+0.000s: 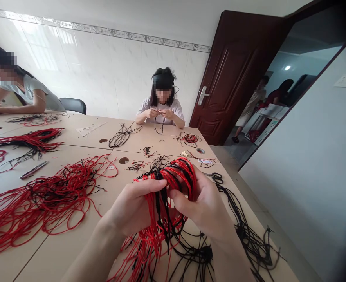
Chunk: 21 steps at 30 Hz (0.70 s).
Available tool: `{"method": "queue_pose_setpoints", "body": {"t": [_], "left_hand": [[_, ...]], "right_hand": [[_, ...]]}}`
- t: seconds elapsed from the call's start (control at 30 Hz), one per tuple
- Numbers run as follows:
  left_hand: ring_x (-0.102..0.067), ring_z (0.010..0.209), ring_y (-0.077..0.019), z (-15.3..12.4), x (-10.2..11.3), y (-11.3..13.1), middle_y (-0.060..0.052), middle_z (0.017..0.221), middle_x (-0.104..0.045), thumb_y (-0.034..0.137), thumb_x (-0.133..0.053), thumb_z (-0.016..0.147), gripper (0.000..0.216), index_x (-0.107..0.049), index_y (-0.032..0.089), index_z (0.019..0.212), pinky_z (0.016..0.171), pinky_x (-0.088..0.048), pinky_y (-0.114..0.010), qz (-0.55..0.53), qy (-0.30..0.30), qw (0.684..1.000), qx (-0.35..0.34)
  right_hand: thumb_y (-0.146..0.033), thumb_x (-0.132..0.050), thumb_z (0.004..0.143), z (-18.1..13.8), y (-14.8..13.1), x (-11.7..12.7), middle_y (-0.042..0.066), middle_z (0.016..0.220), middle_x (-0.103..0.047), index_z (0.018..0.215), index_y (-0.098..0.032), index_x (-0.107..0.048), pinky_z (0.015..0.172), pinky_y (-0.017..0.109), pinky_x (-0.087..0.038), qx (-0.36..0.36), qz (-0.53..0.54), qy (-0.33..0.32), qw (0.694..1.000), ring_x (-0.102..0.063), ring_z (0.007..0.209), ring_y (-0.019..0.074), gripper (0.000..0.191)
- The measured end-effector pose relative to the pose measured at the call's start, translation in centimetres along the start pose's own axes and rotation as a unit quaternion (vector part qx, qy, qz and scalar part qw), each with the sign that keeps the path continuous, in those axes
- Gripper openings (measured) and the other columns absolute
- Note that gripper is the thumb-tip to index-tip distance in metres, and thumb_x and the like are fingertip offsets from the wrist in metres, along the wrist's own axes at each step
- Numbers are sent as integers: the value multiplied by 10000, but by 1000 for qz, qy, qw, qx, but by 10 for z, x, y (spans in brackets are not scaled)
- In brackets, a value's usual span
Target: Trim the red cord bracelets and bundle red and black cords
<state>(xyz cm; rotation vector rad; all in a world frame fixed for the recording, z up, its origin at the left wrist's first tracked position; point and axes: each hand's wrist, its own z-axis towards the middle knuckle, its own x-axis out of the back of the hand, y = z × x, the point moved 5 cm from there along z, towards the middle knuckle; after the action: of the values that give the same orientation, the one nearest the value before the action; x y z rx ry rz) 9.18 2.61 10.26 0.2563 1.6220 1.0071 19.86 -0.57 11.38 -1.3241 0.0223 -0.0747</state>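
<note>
My left hand (133,207) and my right hand (204,203) both grip one thick bundle of red and black cords (175,176) just above the table (73,250). The left fingers curl round its left side. The right hand has the bundle looped over its fingers, thumb pressed against the cords. Loose ends of the bundle hang down between my wrists onto the table top.
A big tangle of red cords (40,199) lies to the left, black cords (249,235) to the right. Scissors (215,177) rest beyond my right hand. A person (161,103) sits opposite handling cord, another person (11,90) at far left. An open door (234,74) stands right.
</note>
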Motion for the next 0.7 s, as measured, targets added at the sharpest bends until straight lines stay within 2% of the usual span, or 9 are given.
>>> {"method": "queue_pose_setpoints", "body": {"t": [0.1, 0.17, 0.33, 0.47, 0.6, 0.7], "left_hand": [[-652, 994, -307, 1, 0, 1, -122, 833, -742, 299, -605, 822, 252, -760, 111, 889, 1000, -414, -454, 3, -5, 1000, -5], [-649, 1003, -304, 1, 0, 1, -122, 853, -744, 294, -600, 829, 250, -762, 116, 898, 1004, -409, -450, 3, -8, 1000, -5], [-640, 1014, -310, 2, 0, 1, -118, 895, -745, 307, -638, 806, 233, -764, 132, 894, 993, -417, -459, -6, -2, 1000, -5], [-640, 1014, -311, 2, 0, 1, -128, 887, -742, 304, -609, 821, 265, -753, 110, 929, 994, -412, -450, 4, 4, 1000, -9], [-637, 1025, -323, 2, 1, 1, -133, 923, -739, 320, -616, 810, 296, -734, 106, 979, 975, -422, -447, 7, 9, 1000, -5], [-624, 1060, -324, 3, 3, 0, -137, 954, -738, 327, -614, 817, 298, -731, 106, 980, 999, -405, -443, 9, 17, 1000, -11]], "right_hand": [[-318, -716, 793, 0, 0, 1, 5, 928, -660, 1083, -234, -545, 861, 340, -532, -8, -13, 0, 1000, -639, 887, 183, 347], [-355, -742, 775, 0, 1, 1, 14, 971, -667, 1127, -233, -527, 884, 340, -527, -14, 5, -2, 1000, -641, 941, 193, 430], [-365, -677, 838, 1, -1, 0, 10, 917, -677, 1084, -232, -561, 852, 340, -545, -4, 26, -9, 1000, -662, 873, 185, 303], [-336, -749, 772, 1, -1, -1, 28, 1042, -672, 1202, -241, -507, 948, 367, -509, -7, 14, 2, 1000, -644, 1003, 210, 503], [-289, -645, 848, 0, -4, -4, 38, 1057, -679, 1233, -232, -491, 985, 381, -493, 8, 8, -7, 1000, -650, 1024, 209, 419], [-331, -723, 779, 0, -1, -4, 60, 1121, -663, 1287, -232, -441, 1005, 403, -486, -15, 9, -4, 1000, -634, 1085, 235, 589]]}}
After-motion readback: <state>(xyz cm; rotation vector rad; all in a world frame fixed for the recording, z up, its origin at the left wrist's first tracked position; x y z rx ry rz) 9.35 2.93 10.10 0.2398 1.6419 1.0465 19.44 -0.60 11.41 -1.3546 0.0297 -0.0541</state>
